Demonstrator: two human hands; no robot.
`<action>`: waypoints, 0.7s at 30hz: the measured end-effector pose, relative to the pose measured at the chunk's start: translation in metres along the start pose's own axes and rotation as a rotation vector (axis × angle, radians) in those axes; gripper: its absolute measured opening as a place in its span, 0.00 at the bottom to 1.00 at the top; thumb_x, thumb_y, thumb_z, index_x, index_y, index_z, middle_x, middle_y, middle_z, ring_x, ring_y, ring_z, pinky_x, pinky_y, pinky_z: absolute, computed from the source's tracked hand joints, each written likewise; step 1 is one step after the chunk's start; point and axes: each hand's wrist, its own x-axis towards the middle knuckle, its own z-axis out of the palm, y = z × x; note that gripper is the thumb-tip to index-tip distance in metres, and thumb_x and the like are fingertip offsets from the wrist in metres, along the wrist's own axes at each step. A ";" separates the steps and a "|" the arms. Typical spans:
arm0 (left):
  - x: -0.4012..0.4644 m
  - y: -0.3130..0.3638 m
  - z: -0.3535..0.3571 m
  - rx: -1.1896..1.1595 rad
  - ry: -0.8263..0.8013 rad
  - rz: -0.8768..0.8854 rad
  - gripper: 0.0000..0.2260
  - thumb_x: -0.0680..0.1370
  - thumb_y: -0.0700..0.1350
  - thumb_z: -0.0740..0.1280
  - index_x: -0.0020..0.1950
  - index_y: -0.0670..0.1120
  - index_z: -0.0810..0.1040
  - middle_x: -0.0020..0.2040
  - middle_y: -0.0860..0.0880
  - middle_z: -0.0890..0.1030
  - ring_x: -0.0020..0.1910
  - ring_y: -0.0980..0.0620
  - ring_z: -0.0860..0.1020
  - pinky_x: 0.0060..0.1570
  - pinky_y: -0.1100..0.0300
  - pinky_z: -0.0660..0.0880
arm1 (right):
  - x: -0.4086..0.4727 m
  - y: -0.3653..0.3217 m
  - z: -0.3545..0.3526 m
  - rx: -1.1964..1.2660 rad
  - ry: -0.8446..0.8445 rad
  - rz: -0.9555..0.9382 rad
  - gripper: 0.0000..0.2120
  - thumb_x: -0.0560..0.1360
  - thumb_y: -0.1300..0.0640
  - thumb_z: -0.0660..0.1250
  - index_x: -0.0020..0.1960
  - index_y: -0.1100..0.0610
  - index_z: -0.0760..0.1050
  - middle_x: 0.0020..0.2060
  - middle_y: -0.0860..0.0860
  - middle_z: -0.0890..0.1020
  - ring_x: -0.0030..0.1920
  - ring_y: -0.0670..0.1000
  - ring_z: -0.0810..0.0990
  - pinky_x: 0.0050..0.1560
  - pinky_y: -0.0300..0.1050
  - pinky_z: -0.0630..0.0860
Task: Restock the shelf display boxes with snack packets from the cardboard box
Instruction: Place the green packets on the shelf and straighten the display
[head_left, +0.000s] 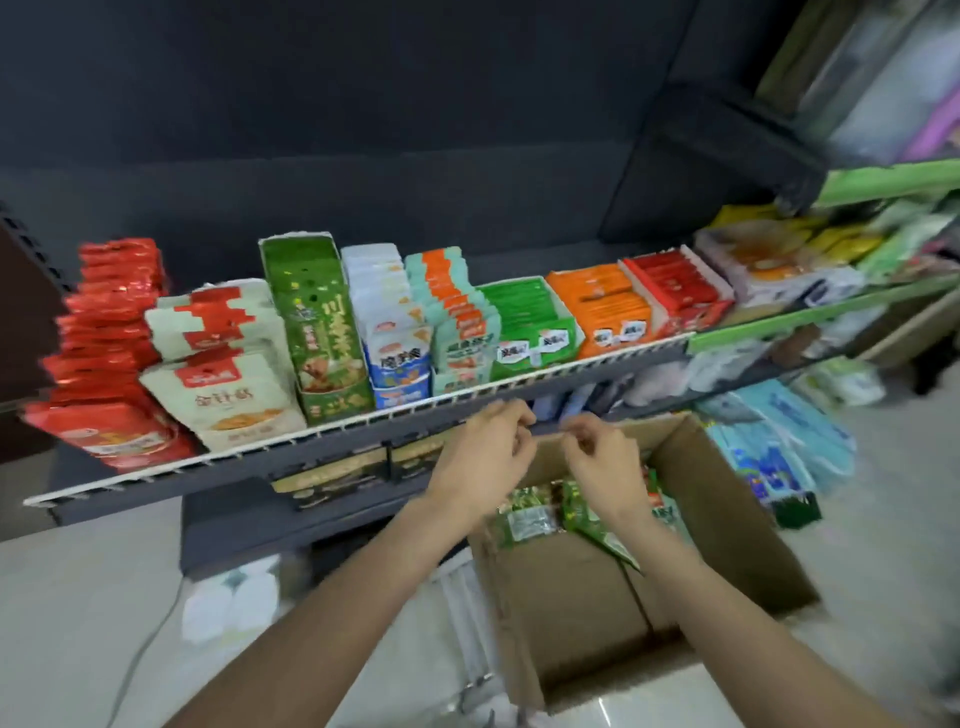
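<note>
One view only, worn on the head, looking forward and steeply down. The shelf (363, 431) runs across mid-frame at a slant, close in; the cardboard box (727, 519) sits below it on the floor, nearer still. Both forearms reach in from the bottom edge. Wide-angle lens, edges bent and blurred.

White cable (150, 639) on tiled floor (78, 597), seemingly.

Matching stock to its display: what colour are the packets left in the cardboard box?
Mostly green packets, with some red, in the cardboard box; head view.
</note>
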 end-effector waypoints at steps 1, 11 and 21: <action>0.006 0.008 0.022 0.019 -0.033 -0.039 0.10 0.80 0.43 0.59 0.59 0.47 0.74 0.53 0.50 0.75 0.50 0.51 0.76 0.50 0.54 0.75 | 0.005 0.026 -0.004 -0.062 -0.041 0.036 0.07 0.76 0.59 0.64 0.52 0.59 0.78 0.42 0.57 0.82 0.45 0.58 0.80 0.41 0.44 0.69; 0.032 -0.021 0.186 0.354 -0.520 -0.582 0.29 0.80 0.42 0.60 0.77 0.40 0.49 0.77 0.41 0.50 0.76 0.42 0.51 0.73 0.48 0.55 | 0.059 0.190 -0.002 -0.603 -0.672 -0.139 0.34 0.78 0.58 0.63 0.77 0.52 0.48 0.76 0.51 0.52 0.76 0.53 0.51 0.72 0.48 0.59; 0.037 -0.014 0.224 0.934 -0.593 -0.365 0.22 0.80 0.38 0.58 0.73 0.37 0.58 0.68 0.41 0.71 0.66 0.43 0.71 0.64 0.49 0.65 | 0.072 0.206 0.022 -0.806 -0.617 -0.419 0.30 0.72 0.63 0.68 0.71 0.52 0.63 0.59 0.54 0.66 0.62 0.55 0.65 0.62 0.50 0.65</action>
